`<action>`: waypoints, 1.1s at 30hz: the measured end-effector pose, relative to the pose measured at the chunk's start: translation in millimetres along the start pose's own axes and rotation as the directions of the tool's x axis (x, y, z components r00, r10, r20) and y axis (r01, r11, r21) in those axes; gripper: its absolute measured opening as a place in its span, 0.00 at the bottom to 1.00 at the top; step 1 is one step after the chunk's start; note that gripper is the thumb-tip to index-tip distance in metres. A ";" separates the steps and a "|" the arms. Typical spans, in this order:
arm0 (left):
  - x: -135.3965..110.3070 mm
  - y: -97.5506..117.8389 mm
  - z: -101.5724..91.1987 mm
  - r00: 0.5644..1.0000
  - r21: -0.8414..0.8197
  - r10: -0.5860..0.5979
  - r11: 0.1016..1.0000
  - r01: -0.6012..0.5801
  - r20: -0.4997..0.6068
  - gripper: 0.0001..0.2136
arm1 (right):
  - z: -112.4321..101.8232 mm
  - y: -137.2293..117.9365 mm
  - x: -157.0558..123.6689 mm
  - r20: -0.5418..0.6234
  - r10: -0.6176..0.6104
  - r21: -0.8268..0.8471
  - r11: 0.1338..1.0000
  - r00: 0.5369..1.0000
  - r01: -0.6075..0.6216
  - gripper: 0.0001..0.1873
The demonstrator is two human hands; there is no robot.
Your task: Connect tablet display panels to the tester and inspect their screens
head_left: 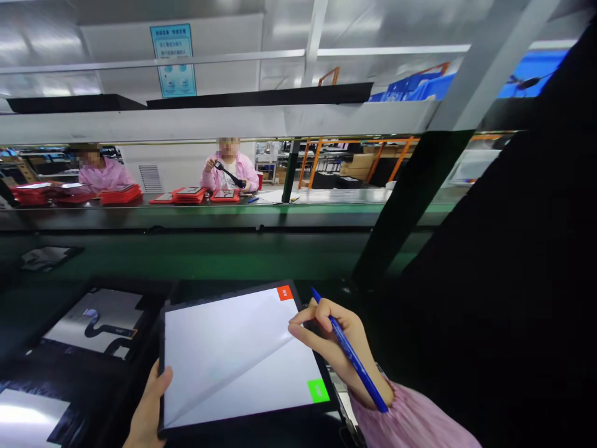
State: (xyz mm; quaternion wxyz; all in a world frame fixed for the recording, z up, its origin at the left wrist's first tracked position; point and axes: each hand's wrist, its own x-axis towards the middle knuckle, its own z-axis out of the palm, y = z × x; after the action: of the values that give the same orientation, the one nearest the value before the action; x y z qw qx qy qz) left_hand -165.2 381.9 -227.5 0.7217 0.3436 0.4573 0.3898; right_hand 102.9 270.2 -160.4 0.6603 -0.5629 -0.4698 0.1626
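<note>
1. White fills the screen (pixel 228 354), which sits at the lower centre of the frame, slightly turned, inside a thin black border. A red square (pixel 284 293) marks its upper right corner, a green square (pixel 319 391) its lower right. A faint diagonal line crosses its face.

2. The left hand (pixel 148 404), at the bottom left of the screen, grips its edge: thumb on the front border, the other fingers hidden behind.

3. The right hand (pixel 347 333), right of centre, has a blue pen (pixel 352 358) clasped between its fingers, slanting down to the wrist. Thumb and forefinger tips come close together over the screen's right edge; whether they pinch anything there, I cannot tell. A pink sleeve (pixel 413 414) covers the forearm.

4. At lower left, a silver panel (pixel 69 326) with a dark ribbon cable (pixel 114 330) lies near the screen. Another panel (pixel 25 417) shows in the bottom left corner.

5. In the upper middle of the frame, a co-worker (pixel 245 169) in pink holds a dark strip (pixel 231 174) behind a table (pixel 317 197) bearing red stacks (pixel 122 195).
</note>
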 end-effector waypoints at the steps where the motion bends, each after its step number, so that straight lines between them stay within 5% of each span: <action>1: -0.8 1.2 1.6 0.999 -0.020 -0.033 0.999 0.033 0.005 0.41 | 2.6 6.3 -3.3 -0.055 -0.012 0.020 1.000 0.998 0.013 0.27; 7: -5.6 10.5 16.8 0.991 -0.174 -0.120 0.976 0.129 0.059 0.39 | 16.2 28.6 -16.3 -0.310 -0.018 0.081 0.996 0.951 0.046 0.26; 15: -3.2 -0.1 10.9 0.998 -0.127 0.020 0.992 -0.028 -0.067 0.28 | 16.9 38.8 -21.8 -0.482 -0.108 0.044 0.988 0.870 0.147 0.24; 24: -6.5 -3.1 9.2 0.985 -0.044 0.153 0.988 -0.150 0.077 0.29 | 16.1 56.8 -35.6 -0.655 -0.212 -0.035 0.967 0.725 0.252 0.22; 33: -4.1 -9.3 11.2 0.995 -0.088 0.102 0.991 -0.101 0.009 0.30 | 18.3 55.9 -35.9 -0.674 -0.171 -0.003 0.974 0.719 0.229 0.23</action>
State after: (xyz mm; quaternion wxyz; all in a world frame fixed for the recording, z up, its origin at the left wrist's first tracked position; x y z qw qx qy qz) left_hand -153.7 372.5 -229.9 0.7183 0.3370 0.4169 0.4434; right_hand 87.6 271.8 -227.5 0.8204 -0.5026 -0.2520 -0.1040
